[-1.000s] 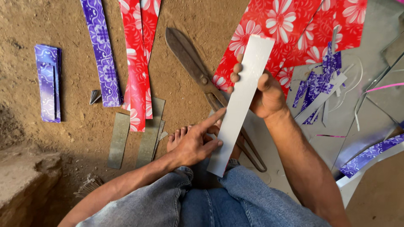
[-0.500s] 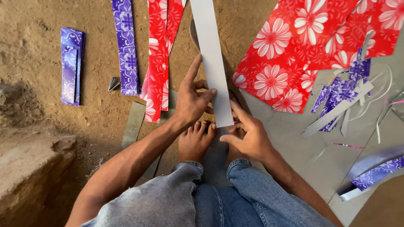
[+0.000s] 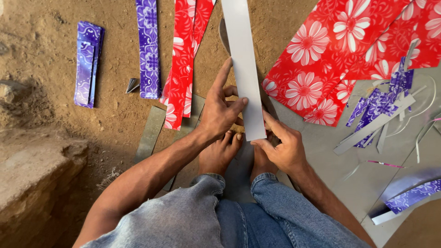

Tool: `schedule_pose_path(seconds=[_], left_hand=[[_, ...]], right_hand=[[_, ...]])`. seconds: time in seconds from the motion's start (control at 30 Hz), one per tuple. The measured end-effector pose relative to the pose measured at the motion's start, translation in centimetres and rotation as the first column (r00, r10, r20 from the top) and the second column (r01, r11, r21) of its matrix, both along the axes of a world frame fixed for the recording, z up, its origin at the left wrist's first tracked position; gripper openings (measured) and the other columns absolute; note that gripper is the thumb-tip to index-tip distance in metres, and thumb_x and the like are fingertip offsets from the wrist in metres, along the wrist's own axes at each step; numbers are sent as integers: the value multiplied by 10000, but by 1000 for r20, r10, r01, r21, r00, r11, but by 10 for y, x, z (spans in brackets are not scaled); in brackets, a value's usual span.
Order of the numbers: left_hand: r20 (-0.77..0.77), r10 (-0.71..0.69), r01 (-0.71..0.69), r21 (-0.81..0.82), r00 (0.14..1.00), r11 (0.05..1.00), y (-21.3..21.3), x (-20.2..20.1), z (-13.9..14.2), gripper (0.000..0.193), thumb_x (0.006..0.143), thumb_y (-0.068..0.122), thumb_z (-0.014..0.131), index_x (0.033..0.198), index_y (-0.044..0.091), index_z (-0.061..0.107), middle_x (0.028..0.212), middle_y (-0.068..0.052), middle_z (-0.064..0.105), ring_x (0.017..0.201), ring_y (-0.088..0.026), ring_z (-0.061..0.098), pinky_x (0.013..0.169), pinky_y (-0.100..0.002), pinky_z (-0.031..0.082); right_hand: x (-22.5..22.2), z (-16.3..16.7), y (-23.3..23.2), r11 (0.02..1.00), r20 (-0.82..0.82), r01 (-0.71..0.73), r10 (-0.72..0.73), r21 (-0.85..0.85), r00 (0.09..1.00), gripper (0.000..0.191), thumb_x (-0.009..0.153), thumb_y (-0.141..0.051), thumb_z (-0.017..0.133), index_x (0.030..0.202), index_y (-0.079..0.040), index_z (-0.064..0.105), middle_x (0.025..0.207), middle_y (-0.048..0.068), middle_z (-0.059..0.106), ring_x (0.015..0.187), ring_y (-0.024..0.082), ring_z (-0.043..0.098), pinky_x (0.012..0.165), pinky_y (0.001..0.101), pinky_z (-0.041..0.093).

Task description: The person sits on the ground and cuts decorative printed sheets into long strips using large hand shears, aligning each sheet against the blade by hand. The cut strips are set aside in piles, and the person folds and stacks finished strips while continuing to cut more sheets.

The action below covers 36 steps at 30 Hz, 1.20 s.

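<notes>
Head view: white strip [image 3: 245,69] runs up from both hands' grip.

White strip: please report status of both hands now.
Left hand and right hand both grip white strip. Strip lies lengthwise over bare feet. Red floral sheet beside, apart.

The metal strip [image 3: 245,69] stands between both hands above the feet [image 3: 239,154], strip piles [image 3: 149,46] lying left, the flowered sheet [image 3: 349,55] right.
</notes>
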<state>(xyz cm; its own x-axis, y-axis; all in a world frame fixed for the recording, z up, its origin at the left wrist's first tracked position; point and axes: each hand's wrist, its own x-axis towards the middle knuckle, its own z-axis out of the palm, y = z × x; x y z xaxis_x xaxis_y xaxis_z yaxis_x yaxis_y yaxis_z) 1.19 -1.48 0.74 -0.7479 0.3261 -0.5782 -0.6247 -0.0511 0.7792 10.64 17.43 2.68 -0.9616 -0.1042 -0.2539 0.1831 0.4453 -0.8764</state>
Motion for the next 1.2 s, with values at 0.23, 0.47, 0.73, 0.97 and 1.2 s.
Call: schedule_pose_path(seconds=[0.23,0.47,0.73,0.97,1.2], left_hand=[[33,20,-20,8,999,1000,-3,1,-4,974,923,-65,628,1655,222,54,1023,-141,708,803,-200,772,534,-337,677],[-26,50,-51,-43,998,998,-11,7,-12,957,896,-98,640,1638,246,143,1120,-154,685,804,-208,777,508,-330,676],[-64,91,-87,55,994,995,-29,0,-30,941,919,-96,615,1653,287,167,1148,-215,720,817,-210,780,534,-339,679],[-205,247,-277,-133,947,952,-82,-88,-90,564,875,69,718,1377,-23,479,1066,-93,695,638,-205,773,453,-345,649],[-284,260,-333,-250,923,909,-123,-178,-106,225,779,122,683,837,-85,746,643,-140,752,441,-234,758,311,-362,653]], right_hand=[[1,2,-4,1000,-30,-21,22,23,999,758,765,-45,875,1455,-29,562,1026,126,761,903,160,741,763,302,590],[-1,4,-19,998,-64,-20,24,59,998,683,794,-10,847,1426,2,588,1111,147,750,965,163,743,794,296,599],[8,-19,-37,998,16,3,-4,68,1000,745,804,-44,864,1485,-6,566,1129,135,755,980,163,707,847,295,570],[109,-69,-21,874,77,55,-104,482,992,632,919,-241,832,1416,31,551,1147,187,648,1071,277,626,932,409,512],[205,-147,19,930,649,173,-353,326,674,444,938,-291,804,1090,93,642,716,144,651,692,234,582,653,425,500]])
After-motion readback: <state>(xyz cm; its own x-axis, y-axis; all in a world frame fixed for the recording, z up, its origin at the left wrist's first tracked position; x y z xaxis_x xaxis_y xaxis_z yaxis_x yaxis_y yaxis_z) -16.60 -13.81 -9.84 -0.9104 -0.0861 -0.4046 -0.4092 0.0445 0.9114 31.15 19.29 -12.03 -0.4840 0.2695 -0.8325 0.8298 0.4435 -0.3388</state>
